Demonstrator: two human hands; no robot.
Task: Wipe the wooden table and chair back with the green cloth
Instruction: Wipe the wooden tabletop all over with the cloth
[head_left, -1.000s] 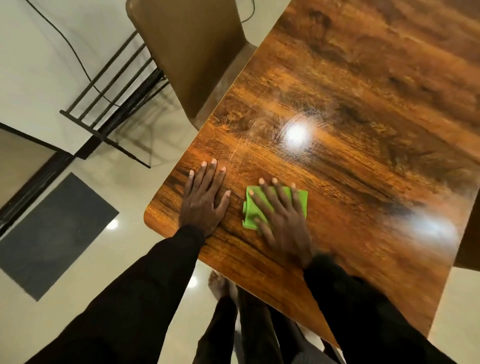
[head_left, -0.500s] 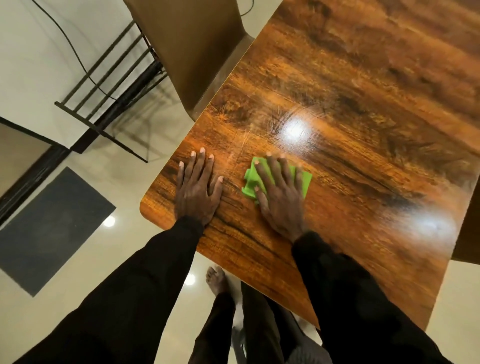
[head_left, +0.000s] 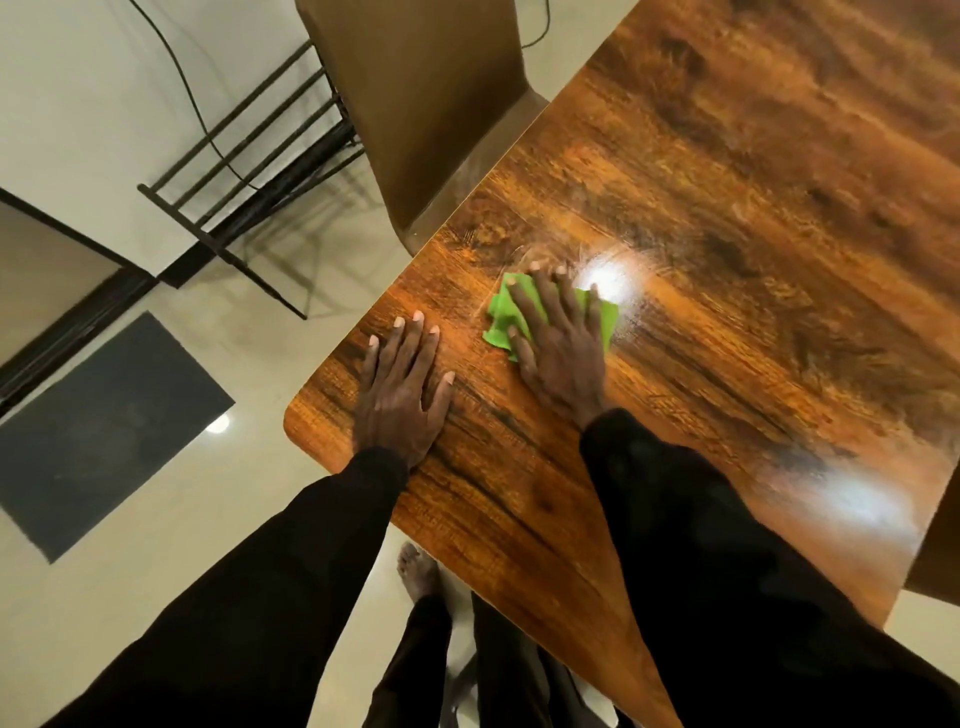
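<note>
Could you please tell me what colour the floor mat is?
The floor mat is dark grey, seen in the head view.

I find no legible text, label, brand mark, number or sign anywhere in my view. The tabletop carries only wood grain and light glare. The green cloth, the chair back at far left and the dark floor mat at left are all unmarked.
</note>
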